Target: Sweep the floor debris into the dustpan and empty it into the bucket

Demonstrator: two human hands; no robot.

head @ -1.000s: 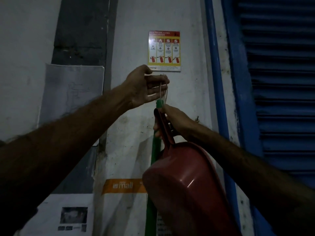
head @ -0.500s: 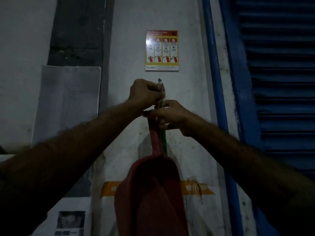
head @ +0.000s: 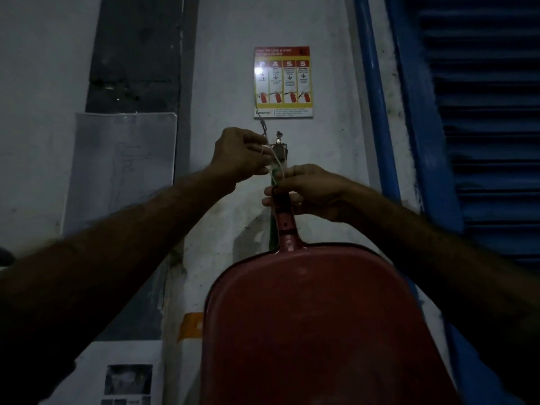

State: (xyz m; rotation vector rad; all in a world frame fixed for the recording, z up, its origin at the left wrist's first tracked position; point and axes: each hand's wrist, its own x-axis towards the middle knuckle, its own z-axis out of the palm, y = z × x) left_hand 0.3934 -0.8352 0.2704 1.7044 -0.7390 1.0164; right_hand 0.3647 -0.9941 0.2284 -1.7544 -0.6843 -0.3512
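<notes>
A red dustpan (head: 318, 325) hangs in front of me against the white wall, its pan filling the lower middle of the view. My right hand (head: 312, 191) grips the top of its red handle (head: 285, 217). A green broom handle (head: 273, 229) runs down behind the dustpan handle. My left hand (head: 239, 154) pinches a pale string loop (head: 274, 159) beside a metal wall hook (head: 280, 146). The broom head, the floor and the bucket are out of view.
A fire-extinguisher instruction poster (head: 283, 81) hangs above the hook. A blue pipe (head: 377, 112) and a blue slatted shutter (head: 482, 127) stand at the right. Paper sheets (head: 122, 168) are stuck on the wall at the left.
Both hands have moved up to the wall hook with the string. The dustpan swung from the lower left to hang right of centre, nearer the camera.
</notes>
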